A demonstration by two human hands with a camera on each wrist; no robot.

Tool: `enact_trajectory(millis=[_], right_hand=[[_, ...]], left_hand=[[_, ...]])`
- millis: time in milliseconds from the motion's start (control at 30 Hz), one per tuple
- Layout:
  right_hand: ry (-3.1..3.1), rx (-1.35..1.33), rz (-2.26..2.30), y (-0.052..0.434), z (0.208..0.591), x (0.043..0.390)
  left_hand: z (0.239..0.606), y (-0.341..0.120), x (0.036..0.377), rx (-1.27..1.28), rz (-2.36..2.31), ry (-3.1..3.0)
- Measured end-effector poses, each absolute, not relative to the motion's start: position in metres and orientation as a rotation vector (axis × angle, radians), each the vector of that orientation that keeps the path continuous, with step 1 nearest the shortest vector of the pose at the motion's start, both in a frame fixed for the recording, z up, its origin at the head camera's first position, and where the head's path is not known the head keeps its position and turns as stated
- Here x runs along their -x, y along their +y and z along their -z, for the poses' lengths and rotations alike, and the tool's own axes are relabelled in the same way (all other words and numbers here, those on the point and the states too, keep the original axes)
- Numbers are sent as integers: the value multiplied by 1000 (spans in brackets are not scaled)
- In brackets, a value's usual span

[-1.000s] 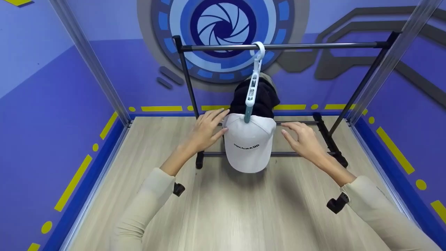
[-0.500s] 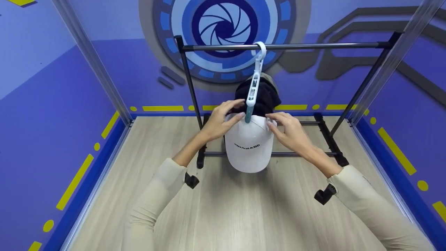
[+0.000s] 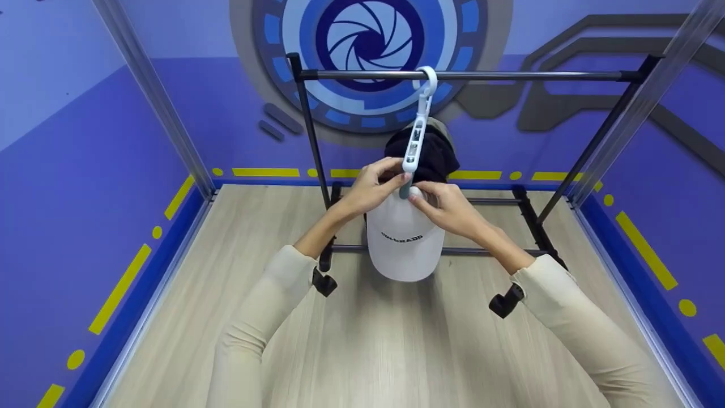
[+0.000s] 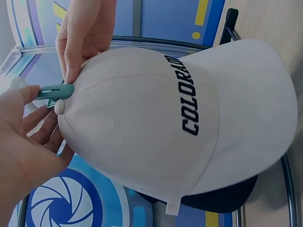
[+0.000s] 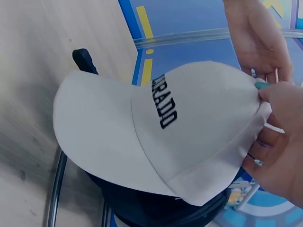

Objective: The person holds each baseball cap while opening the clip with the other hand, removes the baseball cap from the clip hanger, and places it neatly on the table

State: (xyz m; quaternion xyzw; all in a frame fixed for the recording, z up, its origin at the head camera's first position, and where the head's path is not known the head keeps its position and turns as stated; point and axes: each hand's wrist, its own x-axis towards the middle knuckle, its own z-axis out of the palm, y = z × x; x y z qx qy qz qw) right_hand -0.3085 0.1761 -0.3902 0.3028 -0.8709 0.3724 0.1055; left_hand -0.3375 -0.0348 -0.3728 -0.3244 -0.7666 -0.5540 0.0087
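Observation:
A white cap (image 3: 403, 249) lettered COLORADO (image 4: 188, 101) hangs by its crown from a teal clip (image 4: 56, 91) at the foot of a white hanger strip (image 3: 418, 122). The strip is hooked over the black rack bar (image 3: 510, 75). My left hand (image 3: 396, 174) pinches the clip from the left, thumb at its end. My right hand (image 3: 423, 199) grips the cap's crown (image 5: 222, 118) just below the clip, fingers curled under the fabric. A black cap (image 3: 433, 156) hangs behind the white one, mostly hidden.
The rack's lower rails (image 3: 487, 250) and black feet (image 3: 324, 262) stand on a pale wood floor (image 3: 368, 351). Blue walls with yellow markings close in on three sides. Slanted metal posts (image 3: 164, 119) rise at the left and right corners.
Both hands came in from the cap's sides to its top. The left now pinches the clip and the right holds the crown. The cap still hangs in place.

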Motion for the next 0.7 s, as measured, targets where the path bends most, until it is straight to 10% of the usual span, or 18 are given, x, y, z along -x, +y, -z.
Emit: enact_trajectory(millis=[700], right_hand=[[-2683,-902,-1442,173,382,314]], left_hand=[[370,-36,339,970,1973,-2324]])
